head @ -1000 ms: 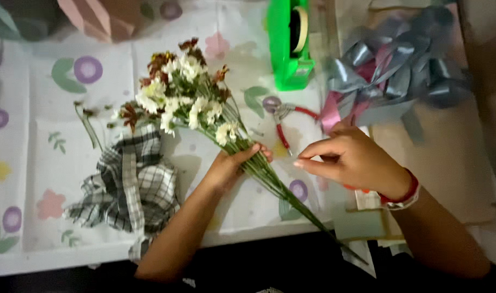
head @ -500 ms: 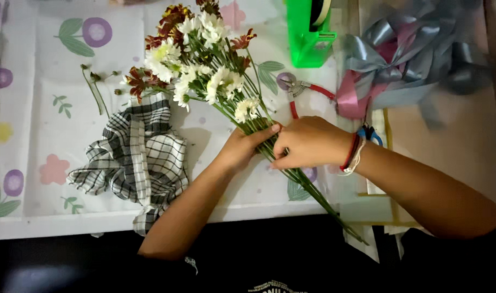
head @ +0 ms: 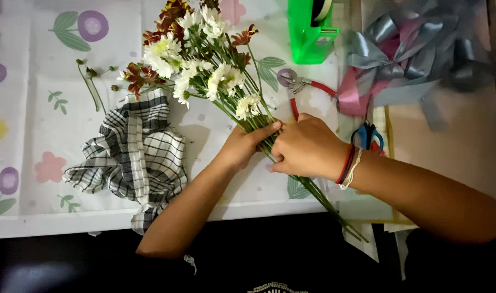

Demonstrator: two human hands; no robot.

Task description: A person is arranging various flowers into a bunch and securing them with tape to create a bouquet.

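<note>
A single head-worn camera looks almost straight down, close above the table (head: 31,70). The table fills the upper frame, its near edge crossing the lower part; both forearms enter from below.

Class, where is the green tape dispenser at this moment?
In the head view, the green tape dispenser stands at the top edge, right of the flower bunch and left of the grey ribbon bows, above the red-handled pliers.

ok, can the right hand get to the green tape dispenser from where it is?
Probably yes. The right hand rests on the flower stems, and the green tape dispenser stands beyond it on the table. Only the red-handled pliers lie flat between them, low enough to pass over. It would have to let go of the stems first.
</note>
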